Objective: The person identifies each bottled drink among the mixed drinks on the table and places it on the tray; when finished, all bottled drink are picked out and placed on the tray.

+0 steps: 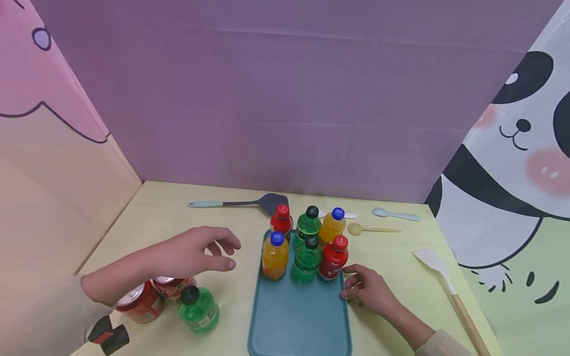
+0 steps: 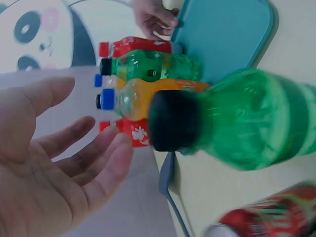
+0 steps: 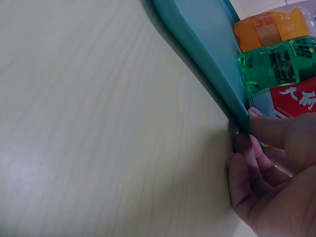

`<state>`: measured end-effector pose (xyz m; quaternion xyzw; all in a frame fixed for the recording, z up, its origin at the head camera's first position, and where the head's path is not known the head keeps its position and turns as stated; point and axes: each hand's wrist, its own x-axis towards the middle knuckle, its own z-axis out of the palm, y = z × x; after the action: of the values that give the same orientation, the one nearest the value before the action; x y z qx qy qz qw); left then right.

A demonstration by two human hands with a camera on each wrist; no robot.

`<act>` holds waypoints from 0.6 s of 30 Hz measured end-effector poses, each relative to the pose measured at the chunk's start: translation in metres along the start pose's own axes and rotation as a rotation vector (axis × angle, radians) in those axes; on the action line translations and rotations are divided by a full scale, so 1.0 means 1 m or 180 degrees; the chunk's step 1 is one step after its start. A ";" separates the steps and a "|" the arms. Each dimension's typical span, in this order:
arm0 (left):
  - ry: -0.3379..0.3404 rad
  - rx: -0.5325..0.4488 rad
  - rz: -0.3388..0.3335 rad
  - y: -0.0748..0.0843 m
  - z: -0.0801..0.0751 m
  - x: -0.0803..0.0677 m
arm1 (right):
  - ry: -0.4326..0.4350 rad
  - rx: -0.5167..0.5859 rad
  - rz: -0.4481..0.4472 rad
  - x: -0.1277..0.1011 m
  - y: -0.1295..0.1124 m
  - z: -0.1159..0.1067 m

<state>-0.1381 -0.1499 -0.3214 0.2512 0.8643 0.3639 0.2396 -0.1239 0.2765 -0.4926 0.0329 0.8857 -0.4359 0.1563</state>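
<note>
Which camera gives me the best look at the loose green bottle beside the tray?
The head view: the green bottle stands upright on the table, left of the tray, beside two red cans, under the left hand. The left wrist view shows it close but blurred. The right wrist view misses it.

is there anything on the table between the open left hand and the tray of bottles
No: in the head view the stretch of table between the left hand and the teal tray is bare.
</note>
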 end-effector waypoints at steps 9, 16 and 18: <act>-0.0440 -0.0541 0.0223 -0.042 0.013 -0.044 | 0.0005 -0.0004 0.0024 0.000 0.000 0.000; -0.0027 -0.0223 0.0329 -0.057 0.026 -0.060 | 0.0009 -0.0010 -0.0039 -0.002 -0.001 0.000; 0.0083 -0.0095 0.0327 -0.059 0.028 -0.063 | 0.0004 -0.0002 -0.0045 -0.002 0.000 0.000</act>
<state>-0.0886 -0.2094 -0.3684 0.2869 0.8478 0.3918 0.2130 -0.1224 0.2764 -0.4918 0.0268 0.8861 -0.4367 0.1527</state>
